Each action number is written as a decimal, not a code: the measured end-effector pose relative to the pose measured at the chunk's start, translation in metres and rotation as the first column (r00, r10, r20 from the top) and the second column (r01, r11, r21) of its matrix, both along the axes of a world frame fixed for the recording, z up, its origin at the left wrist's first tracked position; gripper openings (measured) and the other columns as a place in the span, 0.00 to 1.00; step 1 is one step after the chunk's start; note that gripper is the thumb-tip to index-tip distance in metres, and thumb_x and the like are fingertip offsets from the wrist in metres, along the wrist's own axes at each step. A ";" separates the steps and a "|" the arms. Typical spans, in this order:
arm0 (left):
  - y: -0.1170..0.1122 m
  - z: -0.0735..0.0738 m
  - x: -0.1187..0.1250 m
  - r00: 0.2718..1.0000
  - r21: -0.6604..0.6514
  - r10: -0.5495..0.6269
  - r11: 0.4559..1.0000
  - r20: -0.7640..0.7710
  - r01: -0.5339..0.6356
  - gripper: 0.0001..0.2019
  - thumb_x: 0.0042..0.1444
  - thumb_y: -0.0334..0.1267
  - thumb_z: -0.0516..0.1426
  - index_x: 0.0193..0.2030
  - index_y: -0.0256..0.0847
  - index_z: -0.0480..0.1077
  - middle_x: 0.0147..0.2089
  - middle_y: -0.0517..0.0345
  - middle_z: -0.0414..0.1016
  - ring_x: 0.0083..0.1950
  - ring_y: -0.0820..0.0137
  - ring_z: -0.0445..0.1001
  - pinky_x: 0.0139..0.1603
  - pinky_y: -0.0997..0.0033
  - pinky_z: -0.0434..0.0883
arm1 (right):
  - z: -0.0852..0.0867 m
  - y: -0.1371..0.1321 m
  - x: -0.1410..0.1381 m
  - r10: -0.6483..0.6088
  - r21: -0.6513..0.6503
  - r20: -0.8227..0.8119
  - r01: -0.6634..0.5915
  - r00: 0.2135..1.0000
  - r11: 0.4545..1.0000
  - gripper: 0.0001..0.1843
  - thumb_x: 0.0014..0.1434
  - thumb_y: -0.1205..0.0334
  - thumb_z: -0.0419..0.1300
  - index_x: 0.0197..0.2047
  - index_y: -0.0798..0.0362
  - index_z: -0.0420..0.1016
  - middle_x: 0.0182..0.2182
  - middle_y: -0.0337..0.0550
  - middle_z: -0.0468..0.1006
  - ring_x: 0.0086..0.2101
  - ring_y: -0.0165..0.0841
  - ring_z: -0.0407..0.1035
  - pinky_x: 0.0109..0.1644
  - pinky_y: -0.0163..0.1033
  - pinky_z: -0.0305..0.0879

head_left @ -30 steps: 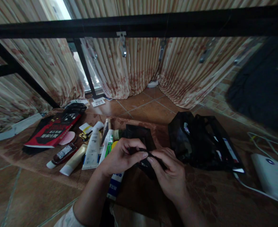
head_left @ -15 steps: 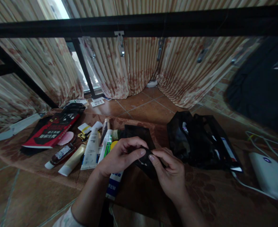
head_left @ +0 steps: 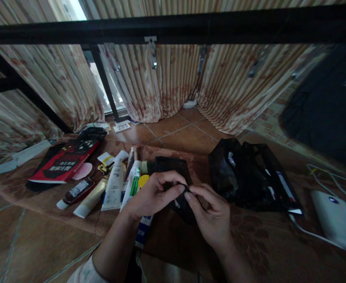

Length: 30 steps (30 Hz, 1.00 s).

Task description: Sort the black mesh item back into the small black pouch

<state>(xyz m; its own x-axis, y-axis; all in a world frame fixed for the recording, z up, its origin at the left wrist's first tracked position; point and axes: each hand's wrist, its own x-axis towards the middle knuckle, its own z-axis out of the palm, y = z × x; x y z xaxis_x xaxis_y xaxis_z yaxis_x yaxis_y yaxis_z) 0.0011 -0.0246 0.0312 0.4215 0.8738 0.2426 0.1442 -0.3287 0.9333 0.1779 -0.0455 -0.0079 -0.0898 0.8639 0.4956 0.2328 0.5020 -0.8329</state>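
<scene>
My left hand (head_left: 158,194) and my right hand (head_left: 212,212) meet over the middle of the cloth-covered surface. Between them is a small, thin black pouch (head_left: 186,210), with thumb and fingers of each hand pinching its upper edge. The pouch hangs below the fingertips, and a small pale mark shows on it. Behind it lies another flat black piece (head_left: 173,165); whether the two are joined is hidden. A blue and white tube (head_left: 143,232) lies partly under my left wrist. Beside that hand are a white and green tube (head_left: 131,186) and a yellow round cap (head_left: 143,181).
To the left lie a white tube (head_left: 114,188), a beige tube (head_left: 90,198), a dark red bottle (head_left: 78,190) and a red book (head_left: 66,163). A black mesh bag (head_left: 243,177) stands right, near a white power bank (head_left: 334,218) with cables. A dark rail (head_left: 173,31) crosses above.
Both hands keep their pinch on the black pouch, with only slight finger movement at its edge. The view has shifted a little; the other things stay put.
</scene>
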 end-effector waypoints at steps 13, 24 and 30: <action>-0.002 -0.002 0.005 0.998 0.000 -0.028 1.000 -0.051 0.028 0.06 0.64 0.37 0.55 0.39 0.36 0.70 0.32 0.61 0.67 0.32 0.76 0.64 0.33 0.77 0.63 | 0.001 0.000 0.003 -0.011 0.072 0.097 0.004 0.995 0.997 0.05 0.63 0.70 0.57 0.37 0.50 0.72 0.31 0.38 0.73 0.35 0.31 0.68 0.40 0.39 0.63; 0.000 -0.006 0.001 1.000 -0.016 0.010 1.000 -0.010 -0.010 0.08 0.65 0.39 0.54 0.38 0.37 0.67 0.29 0.63 0.66 0.29 0.77 0.64 0.30 0.77 0.62 | -0.002 -0.002 0.004 -0.094 0.165 0.180 0.064 0.979 0.984 0.07 0.60 0.68 0.63 0.42 0.50 0.72 0.35 0.39 0.76 0.38 0.32 0.69 0.43 0.41 0.65; 0.000 -0.006 0.000 0.998 -0.065 -0.017 0.998 0.054 0.020 0.07 0.64 0.39 0.56 0.40 0.37 0.68 0.31 0.62 0.67 0.30 0.76 0.66 0.31 0.77 0.65 | -0.003 -0.003 0.003 -0.075 0.151 0.162 0.050 0.984 0.987 0.04 0.63 0.69 0.60 0.39 0.50 0.71 0.32 0.38 0.74 0.36 0.31 0.68 0.41 0.40 0.63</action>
<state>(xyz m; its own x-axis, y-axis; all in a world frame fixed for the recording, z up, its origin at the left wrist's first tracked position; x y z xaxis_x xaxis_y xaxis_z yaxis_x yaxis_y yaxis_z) 0.0016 -0.0247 0.0256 0.4257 0.8806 0.2081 0.0880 -0.2692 0.9590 0.1804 -0.0484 -0.0105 -0.1302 0.7899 0.5992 0.3969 0.5953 -0.6986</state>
